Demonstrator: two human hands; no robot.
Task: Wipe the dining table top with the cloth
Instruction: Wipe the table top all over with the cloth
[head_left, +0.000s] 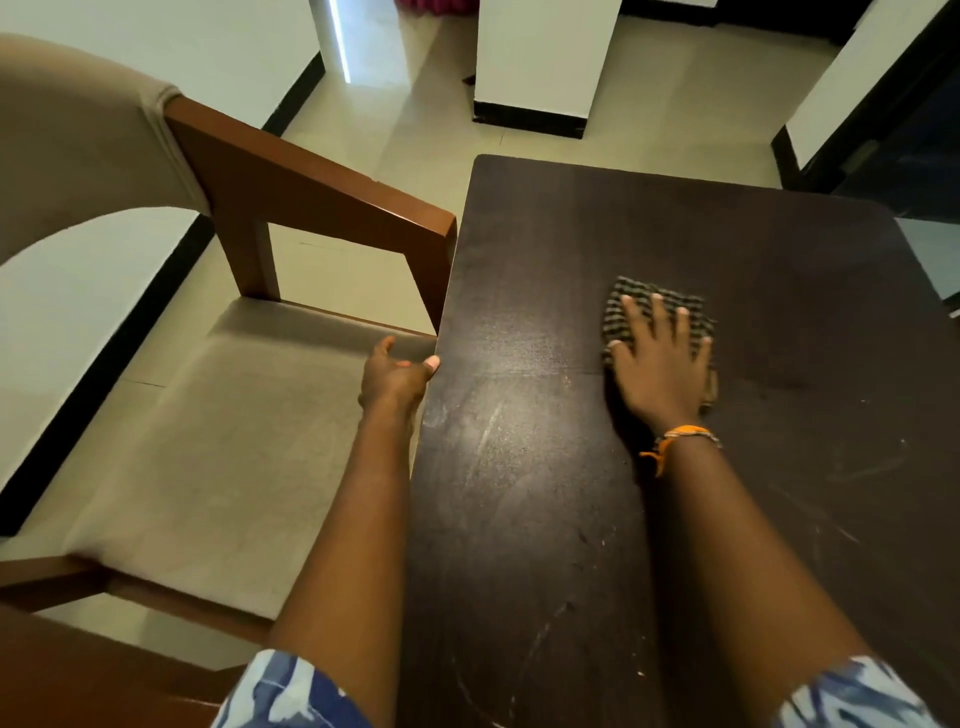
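Observation:
The dark brown dining table top (571, 519) fills the right half of the view, with pale streaks and dust marks on its near part. A folded black-and-grey checked cloth (649, 301) lies flat near the table's middle. My right hand (662, 364) presses down on the cloth with fingers spread; an orange thread band circles its wrist. My left hand (397, 376) rests at the table's left edge, thumb on top and fingers curled beside the edge.
A wooden armchair (311, 192) with a beige cushioned seat stands tight against the table's left side. Beyond are a tiled floor, a white pillar (540, 62) with a black base, and a dark doorway at the far right.

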